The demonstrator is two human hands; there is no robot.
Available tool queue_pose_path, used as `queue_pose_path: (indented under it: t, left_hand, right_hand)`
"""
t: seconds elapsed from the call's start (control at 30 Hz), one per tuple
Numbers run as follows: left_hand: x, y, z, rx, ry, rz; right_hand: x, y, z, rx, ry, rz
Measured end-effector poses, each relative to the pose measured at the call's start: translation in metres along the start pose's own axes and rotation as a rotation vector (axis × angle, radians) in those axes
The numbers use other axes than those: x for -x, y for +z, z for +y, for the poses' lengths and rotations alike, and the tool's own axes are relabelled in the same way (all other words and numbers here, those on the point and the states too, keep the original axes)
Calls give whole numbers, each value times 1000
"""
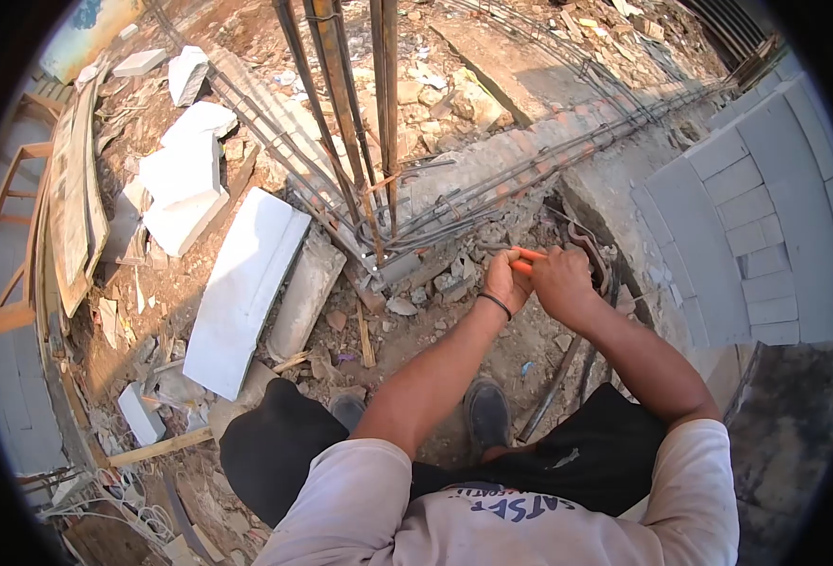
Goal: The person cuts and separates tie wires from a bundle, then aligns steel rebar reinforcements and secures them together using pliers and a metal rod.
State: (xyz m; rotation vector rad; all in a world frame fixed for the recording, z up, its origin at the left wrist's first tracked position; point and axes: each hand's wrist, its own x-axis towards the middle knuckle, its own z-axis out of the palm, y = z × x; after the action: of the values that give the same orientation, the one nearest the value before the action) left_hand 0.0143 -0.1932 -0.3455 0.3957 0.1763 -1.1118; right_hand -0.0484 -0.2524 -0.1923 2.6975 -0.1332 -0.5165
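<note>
My left hand (507,283), with a dark band at the wrist, is closed at the orange-handled tool (528,255). Two orange bars like plier handles show between my hands; the tool's working end is hidden. My right hand (565,281) has its fingers curled over the same orange part, close against my left. Both hands are in front of my knees, above a rubble-filled trench. Just beyond them, long steel rebars (492,212) lie along a brick and concrete footing (549,141).
Upright rebars (341,104) rise ahead of me from the footing corner. A white slab (247,292) and broken white blocks (185,179) lie to the left. Grey block walling (747,208) stands at the right. Wooden boards (75,189) lean at far left. Rubble surrounds my shoes (485,415).
</note>
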Motion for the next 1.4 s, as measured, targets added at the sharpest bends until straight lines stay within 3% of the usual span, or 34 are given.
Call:
queue_pose_path:
  t: [0.03,0.07,0.1,0.13,0.17,0.23,0.3,0.37,0.47,0.5,0.6,0.73,0.77,0.8,0.87,0.9,0.97,1.07,1.2,1.27,1.4]
  left_hand:
    - [6,-12,-19,-1,-55,27]
    - [20,-13,-35,-4,-61,24]
    - [32,-10,-45,-84,-175,208]
    - [37,-10,-51,-163,-291,399]
    - [35,-13,-49,-165,-299,402]
    - [15,-33,-40,-471,-188,826]
    - [-21,-70,-31,-683,369,811]
    - [-8,-32,7,-935,569,743]
    - [-4,-1,27,-1069,710,742]
    - [-12,-7,28,-1109,673,725]
    - [-20,-11,17,-987,721,647]
    - [-13,-12,26,-929,564,543]
    - [-9,-13,31,-1138,541,573]
    - [-7,-20,35,-1142,542,575]
    - [-4,-32,42,-1717,593,550]
    - [-3,-31,46,-1722,592,548]
    - [0,-29,52,-2028,385,490]
    - [-3,-46,60,-2217,303,436]
    - [-1,-51,68,-2332,169,493]
    - [-5,-45,66,-2142,122,578]
    - [-1,3,42,-2148,-66,471]
  right_hand:
    - [9,10,-1,-2,7,-6]
    - [17,26,-2,-71,-13,-150]
    - [17,39,4,-136,-30,-286]
    - [16,53,11,-137,-25,-284]
    - [19,69,16,-233,19,-372]
    - [27,89,25,-344,69,-467]
    - [25,97,40,-441,217,-418]
    - [21,105,49,-442,220,-361]
    - [14,106,53,-450,223,-289]
    - [11,106,52,-455,228,-278]
    - [7,100,48,-472,216,-246]
    - [5,103,48,-511,157,-269]
    - [4,109,49,-517,157,-268]
    - [3,110,49,-523,159,-267]
    - [4,113,51,-526,169,-270]
    - [4,114,52,-524,181,-275]
    - [4,118,53,-521,188,-288]
    - [2,120,56,-514,193,-305]
    - [-1,130,60,-531,207,-289]
    - [2,135,62,-534,228,-255]
    - [4,134,66,-561,252,-232]
